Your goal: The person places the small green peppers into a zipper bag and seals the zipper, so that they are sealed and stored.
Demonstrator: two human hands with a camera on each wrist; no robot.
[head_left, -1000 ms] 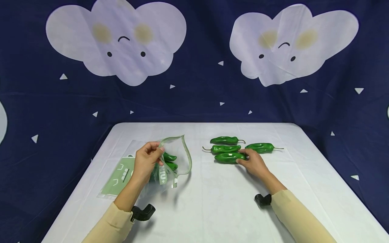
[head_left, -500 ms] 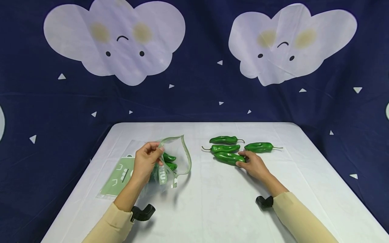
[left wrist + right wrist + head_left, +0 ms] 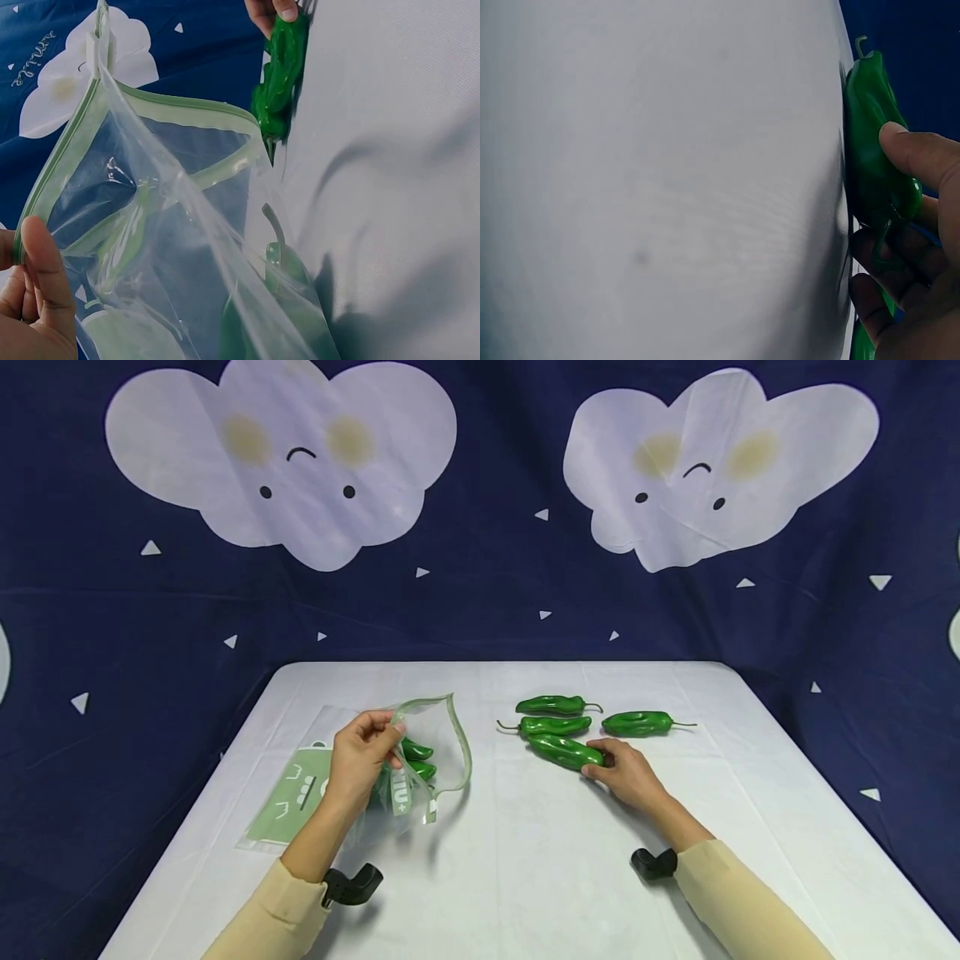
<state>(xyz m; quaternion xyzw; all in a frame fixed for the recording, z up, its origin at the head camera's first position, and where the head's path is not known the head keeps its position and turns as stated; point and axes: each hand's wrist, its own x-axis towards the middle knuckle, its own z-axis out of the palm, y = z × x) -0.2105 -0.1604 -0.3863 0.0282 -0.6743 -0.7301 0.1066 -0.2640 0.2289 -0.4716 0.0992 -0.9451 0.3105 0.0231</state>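
Observation:
My left hand [image 3: 363, 756] pinches the mouth of a clear zip bag [image 3: 468, 752] by its green-edged rim, and the bag's mouth gapes toward the right. Inside it lie green peppers [image 3: 422, 770], seen through the plastic; a stemmed one [image 3: 285, 281] shows in the left wrist view. My right hand [image 3: 630, 772] grips the nearest green pepper [image 3: 558, 750] by its right end, thumb on the near side. In the right wrist view this pepper [image 3: 866, 142] lies along the table surface, with the fingers partly hidden behind it.
Two more green peppers [image 3: 555, 727] lie just beyond the held one, and another pepper [image 3: 637, 723] lies to their right. A green printed panel [image 3: 288, 806] in clear plastic lies flat at the left of the white table [image 3: 525, 877]. A dark blue cloth [image 3: 480, 610] hangs behind.
My right hand has drawn slightly toward me, and the pepper in it has turned, its right end now nearer to me. My left hand and the bag have stayed put.

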